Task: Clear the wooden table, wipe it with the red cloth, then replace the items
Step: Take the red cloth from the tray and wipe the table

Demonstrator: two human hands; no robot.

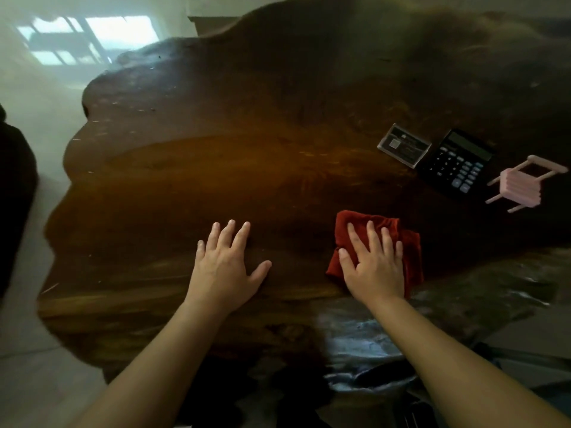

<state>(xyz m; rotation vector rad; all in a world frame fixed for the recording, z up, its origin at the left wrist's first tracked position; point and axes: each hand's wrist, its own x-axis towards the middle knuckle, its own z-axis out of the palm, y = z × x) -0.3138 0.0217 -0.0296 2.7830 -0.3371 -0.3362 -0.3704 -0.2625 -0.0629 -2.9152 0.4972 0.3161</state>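
Observation:
A big dark wooden table [247, 168] with a wavy edge fills the view. The red cloth [411, 248] lies folded near the front edge, right of centre. My right hand [372, 264] presses flat on top of it, fingers spread. My left hand [227, 267] rests flat on the bare wood to the left of the cloth, holding nothing. At the right side of the table sit a clear card holder [403, 148], a black calculator [457, 163] and a small pink toy chair [522, 186] tipped on its side.
A glossy pale floor [34, 88] reflecting a window lies beyond the table's left and far edges. A dark shape [12, 193] stands at the far left. Below the front edge, a shiny grey surface [370, 338] and dark objects show.

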